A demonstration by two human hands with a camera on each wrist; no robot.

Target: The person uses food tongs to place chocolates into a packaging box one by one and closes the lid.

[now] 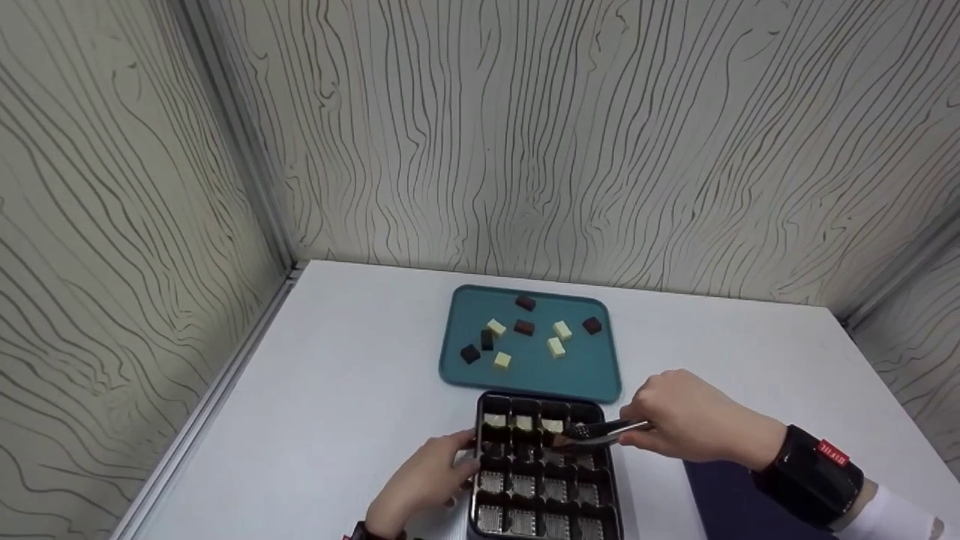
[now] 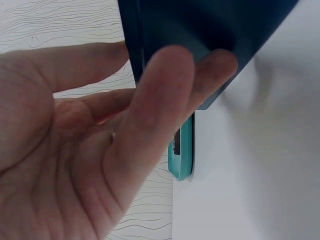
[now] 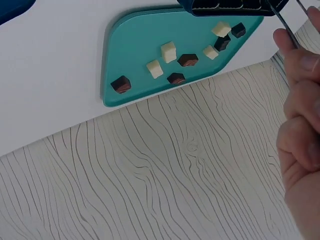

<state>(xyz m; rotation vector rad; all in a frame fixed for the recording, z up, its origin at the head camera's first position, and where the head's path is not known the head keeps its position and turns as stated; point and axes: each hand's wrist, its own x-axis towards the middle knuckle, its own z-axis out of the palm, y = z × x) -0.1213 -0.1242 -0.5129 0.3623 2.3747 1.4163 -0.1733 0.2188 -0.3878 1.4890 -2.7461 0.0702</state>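
My right hand [image 1: 679, 416] grips metal tongs [image 1: 611, 433], their tips low over the right half of a dark compartment box [image 1: 616, 487]. A small brown piece [image 1: 561, 441] shows at the tips; whether they pinch it is unclear. Three pale chocolate-like blocks, one of them a cream block [image 1: 523, 423], sit in the box's far row. Against the box's left side rests my left hand [image 1: 424, 476]. In the left wrist view its fairly straight fingers [image 2: 167, 85] touch the box's outer wall [image 2: 195, 30]. The tongs partly hide the far right compartments.
Behind the box lies a teal tray [image 1: 540, 375] with several scattered cream and dark brown blocks, among them a brown block [image 1: 524, 327]. A dark blue item [image 1: 735, 495] lies at the table's right front. Patterned wall panels [image 1: 525, 135] border the white table [image 1: 337, 360].
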